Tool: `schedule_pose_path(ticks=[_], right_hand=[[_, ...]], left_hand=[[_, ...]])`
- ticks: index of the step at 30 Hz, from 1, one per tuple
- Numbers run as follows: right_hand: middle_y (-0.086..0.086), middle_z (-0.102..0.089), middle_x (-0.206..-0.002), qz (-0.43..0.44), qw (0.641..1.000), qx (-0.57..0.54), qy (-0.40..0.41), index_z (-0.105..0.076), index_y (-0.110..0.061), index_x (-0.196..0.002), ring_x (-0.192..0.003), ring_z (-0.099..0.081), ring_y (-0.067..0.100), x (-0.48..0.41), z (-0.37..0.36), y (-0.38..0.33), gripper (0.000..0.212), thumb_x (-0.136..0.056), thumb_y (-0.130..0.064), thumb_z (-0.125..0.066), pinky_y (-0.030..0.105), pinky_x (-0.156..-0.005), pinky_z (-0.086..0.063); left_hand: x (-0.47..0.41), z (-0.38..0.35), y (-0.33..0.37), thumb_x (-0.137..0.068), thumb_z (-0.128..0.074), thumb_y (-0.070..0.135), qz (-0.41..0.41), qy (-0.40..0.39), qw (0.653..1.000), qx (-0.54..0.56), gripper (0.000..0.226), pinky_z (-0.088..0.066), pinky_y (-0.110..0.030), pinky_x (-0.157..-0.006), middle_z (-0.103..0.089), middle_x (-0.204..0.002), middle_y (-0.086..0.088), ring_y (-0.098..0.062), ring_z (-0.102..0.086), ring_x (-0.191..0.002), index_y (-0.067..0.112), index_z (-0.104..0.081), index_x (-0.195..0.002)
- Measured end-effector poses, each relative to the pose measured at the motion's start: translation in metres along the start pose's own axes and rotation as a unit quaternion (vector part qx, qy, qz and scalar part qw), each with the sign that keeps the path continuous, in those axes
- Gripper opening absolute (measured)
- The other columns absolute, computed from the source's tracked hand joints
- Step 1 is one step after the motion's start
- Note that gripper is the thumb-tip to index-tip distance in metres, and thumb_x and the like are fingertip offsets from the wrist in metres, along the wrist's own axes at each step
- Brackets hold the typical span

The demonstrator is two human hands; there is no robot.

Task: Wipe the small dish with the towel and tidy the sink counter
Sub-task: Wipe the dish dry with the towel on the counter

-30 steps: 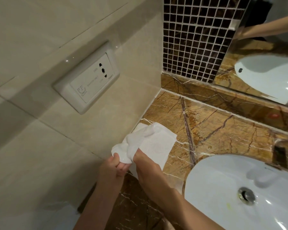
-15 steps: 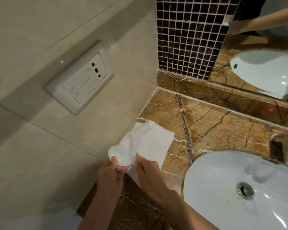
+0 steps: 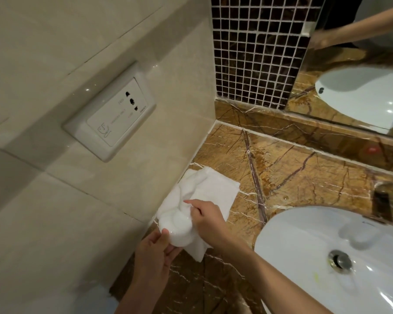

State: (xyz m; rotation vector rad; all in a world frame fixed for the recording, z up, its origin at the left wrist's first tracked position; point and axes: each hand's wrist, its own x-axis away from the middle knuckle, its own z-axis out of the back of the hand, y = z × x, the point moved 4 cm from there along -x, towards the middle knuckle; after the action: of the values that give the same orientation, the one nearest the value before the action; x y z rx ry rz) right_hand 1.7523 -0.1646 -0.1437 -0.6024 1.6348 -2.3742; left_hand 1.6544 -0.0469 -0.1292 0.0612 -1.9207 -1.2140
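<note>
Head view, the only one supplied.

Lower centre of the frame: the left hand (image 3: 154, 252) holds the small dish (image 3: 179, 231) from below. Its fingers curl under the white rim and the thumb rests on top. The right hand (image 3: 205, 217) has its fingers bunched round a fold of the towel (image 3: 213, 191), pinching the cloth and pressing it against the upper side of the dish. The rest of the towel lies spread on the counter (image 3: 304, 173), against the wall at centre left.

Assessment: the wiping step is under way and not finished. The dish is in hand, half wrapped in cloth, and has not been set down. I cannot tell whether its surface is dry.

The tidying step looks untouched. The towel is loose and rumpled on the marble, and a few droplets show on the counter near the sink basin (image 3: 327, 257) at lower right.

The faucet (image 3: 392, 205) at the right edge and the socket plate (image 3: 111, 109) at upper left play no part in the work.
</note>
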Motion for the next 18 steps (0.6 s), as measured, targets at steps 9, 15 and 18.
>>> schedule_pose_path(ticks=[9, 15, 18], right_hand=[[0.008, -0.062, -0.113, -0.052, 0.957, 0.256, 0.127, -0.065, -0.011, -0.094, -0.114, -0.052, 0.028, -0.027, 0.062, 0.024, 0.016, -0.093, -0.011, -0.049, 0.042, -0.099, -0.039], [0.002, -0.058, -0.096, -0.095, 0.966, 0.205, 0.126, -0.054, -0.009, -0.102, -0.096, -0.054, 0.026, -0.029, 0.067, 0.026, 0.026, -0.085, -0.024, -0.067, 0.045, -0.087, -0.045], [0.004, -0.062, -0.086, -0.093, 0.969, 0.208, 0.093, -0.061, -0.011, -0.085, -0.089, -0.056, 0.028, -0.029, 0.064, 0.023, 0.012, -0.082, -0.022, -0.065, 0.043, -0.083, -0.047]], left_hand=[[-0.004, -0.01, 0.0, -0.092, -0.051, 0.005, -0.029, 0.008, 1.0, -0.009, 0.013, -0.06, -0.035, -0.066, -0.072, -0.094, -0.01, -0.025, -0.069, -0.088, 0.004, -0.062, -0.087], [-0.012, -0.034, 0.013, -0.094, -0.047, 0.01, -0.099, -0.042, 0.991, -0.084, 0.016, -0.055, -0.031, -0.066, -0.059, -0.078, -0.013, -0.019, -0.062, -0.069, 0.006, -0.054, -0.08], [-0.015, -0.04, 0.014, -0.093, -0.049, 0.011, -0.105, -0.057, 0.991, -0.066, 0.012, -0.056, -0.031, -0.069, -0.064, -0.08, -0.014, -0.018, -0.067, -0.07, 0.004, -0.055, -0.085]])
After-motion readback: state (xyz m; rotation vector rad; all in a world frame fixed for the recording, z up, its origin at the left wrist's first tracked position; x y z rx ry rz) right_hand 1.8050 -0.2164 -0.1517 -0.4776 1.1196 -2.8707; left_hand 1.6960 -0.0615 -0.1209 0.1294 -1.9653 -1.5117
